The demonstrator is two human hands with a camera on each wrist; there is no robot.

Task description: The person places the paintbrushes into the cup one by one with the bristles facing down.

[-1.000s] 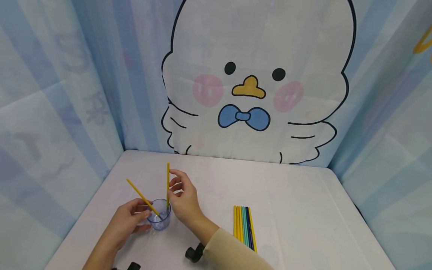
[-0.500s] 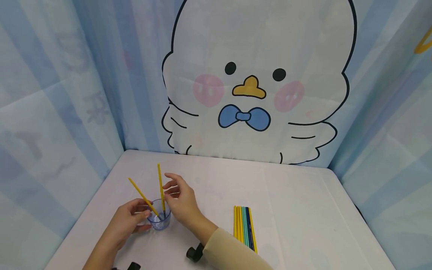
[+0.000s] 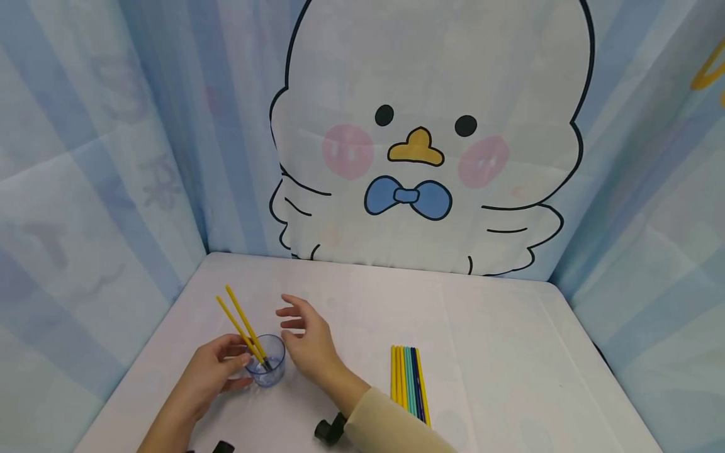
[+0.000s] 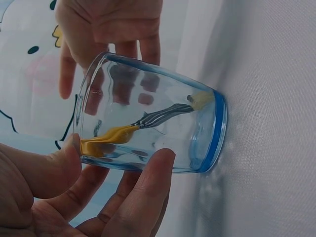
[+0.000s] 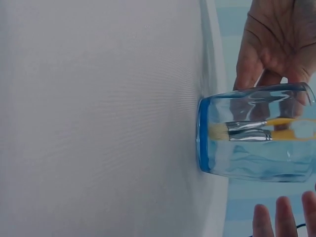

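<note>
A clear blue-tinted glass stands upright on the table, and my left hand grips it from the left, thumb and fingers round its side. Two yellow-handled paintbrushes lean left inside it, close together. In the right wrist view their silver ferrules and pale bristles point down to the glass bottom. My right hand is beside the rim on the right, fingers spread and relaxed, holding nothing. Behind the glass in the left wrist view, that same right hand appears with its fingers apart.
To the right, a row of thin yellow, teal and dark blue sticks lies on the white tabletop; a beige sleeve hides their near ends. A black device sits at the right wrist. Printed curtains enclose the table.
The second paintbrush has tipped left from upright to rest beside the first. My right hand has let go of it and opened. The left hand has stayed on the glass.
</note>
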